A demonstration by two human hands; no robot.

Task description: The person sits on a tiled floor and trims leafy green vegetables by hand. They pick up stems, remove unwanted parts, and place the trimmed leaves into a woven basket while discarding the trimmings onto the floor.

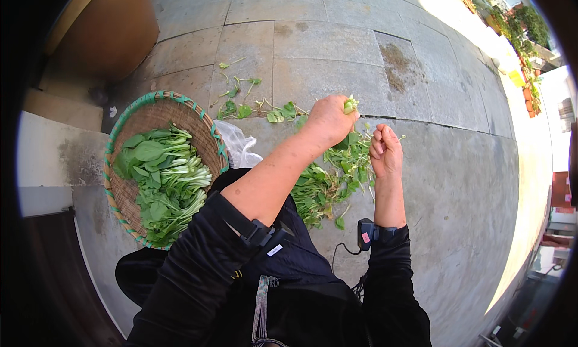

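Observation:
My left hand (326,121) is closed around a small bunch of leafy greens, whose pale green stalk ends (351,104) stick out past the thumb. Its leaves are mostly hidden below the fist. Just to the right, my right hand (387,154) is raised with curled fingers and the thumb against them; nothing shows between them. Under and between both hands, a pile of loose greens (314,195) lies on the paving, with trimmed leaves and stems (356,159) beside it. To my left, a round woven basket (156,101) with a green-wrapped rim holds bundled leafy greens (158,175).
Stray leaves and stems (244,111) litter the slabs ahead. A crumpled clear plastic bag (237,141) lies against the basket. At upper left stands a large brown vessel (117,31). A cable (341,245) hangs from the device on my right wrist. Potted plants line the far right.

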